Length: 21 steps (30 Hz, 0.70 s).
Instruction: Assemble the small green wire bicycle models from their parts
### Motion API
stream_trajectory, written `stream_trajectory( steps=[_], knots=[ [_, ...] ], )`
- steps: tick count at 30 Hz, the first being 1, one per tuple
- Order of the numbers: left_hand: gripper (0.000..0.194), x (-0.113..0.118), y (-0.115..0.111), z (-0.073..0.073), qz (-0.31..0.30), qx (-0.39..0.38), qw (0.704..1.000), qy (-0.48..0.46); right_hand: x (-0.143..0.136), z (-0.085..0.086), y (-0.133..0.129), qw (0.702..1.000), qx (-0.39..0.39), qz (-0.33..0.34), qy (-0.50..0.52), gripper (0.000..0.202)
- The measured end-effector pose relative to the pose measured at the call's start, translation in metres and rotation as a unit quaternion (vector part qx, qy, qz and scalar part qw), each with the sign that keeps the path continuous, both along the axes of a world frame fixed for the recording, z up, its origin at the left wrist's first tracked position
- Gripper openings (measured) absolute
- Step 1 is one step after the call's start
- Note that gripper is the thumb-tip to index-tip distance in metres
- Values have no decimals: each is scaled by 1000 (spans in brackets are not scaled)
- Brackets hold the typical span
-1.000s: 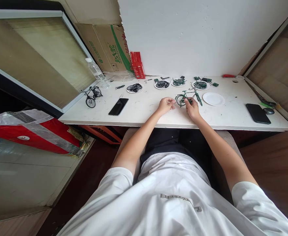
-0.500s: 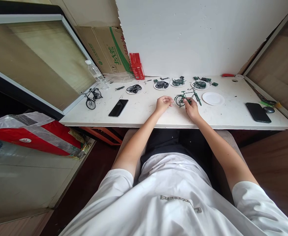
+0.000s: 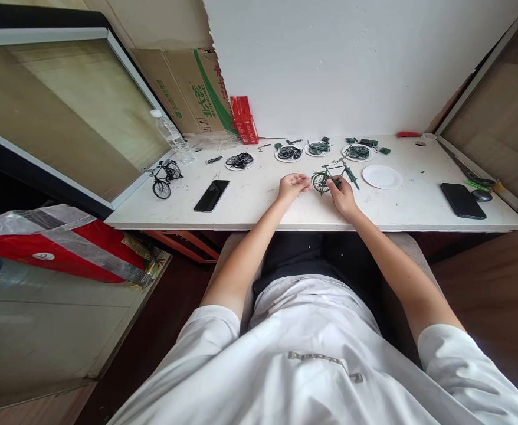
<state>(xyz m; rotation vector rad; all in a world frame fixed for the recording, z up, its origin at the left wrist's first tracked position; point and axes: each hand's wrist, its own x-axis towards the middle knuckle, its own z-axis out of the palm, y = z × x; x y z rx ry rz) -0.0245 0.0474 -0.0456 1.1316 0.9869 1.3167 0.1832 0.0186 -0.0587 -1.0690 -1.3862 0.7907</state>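
Observation:
A green model bicycle [image 3: 335,173] is held upright above the front of the table by my right hand [image 3: 344,196], its fingers closed around the lower frame. One wheel [image 3: 320,182] points toward my left hand; at the front, no wheel can be made out by the fork. My left hand [image 3: 292,188] is just left of that wheel, fingers pinched together. Whatever lies between its fingertips is too small to name. To the right of the bicycle lies a white paper plate [image 3: 383,176].
Several plates with model bicycle parts [image 3: 317,147] line the back of the white table. A black model bicycle [image 3: 165,177], a water bottle [image 3: 173,139] and a phone [image 3: 212,195] are on the left. Another phone [image 3: 462,200] and pliers [image 3: 474,178] lie right. A red box [image 3: 244,121] stands behind.
The whole view has shifted very slightly. Both hands keep nearly the same pose, with the left fingertips still close to the bicycle's wheel.

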Motion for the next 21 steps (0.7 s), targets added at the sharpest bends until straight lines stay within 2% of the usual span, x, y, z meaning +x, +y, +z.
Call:
stream_trajectory(
  steps=[13,16,21],
  knots=[
    [37,-2,6,-6,54,-20,996,-75,0,-4,2,1000,-9,7,11,55],
    [44,-2,6,-6,56,-25,993,-98,1,-6,4,1000,-10,8,11,56],
    [53,-2,3,-2,45,-44,995,-76,2,-8,5,1000,-9,6,6,57]
  ],
)
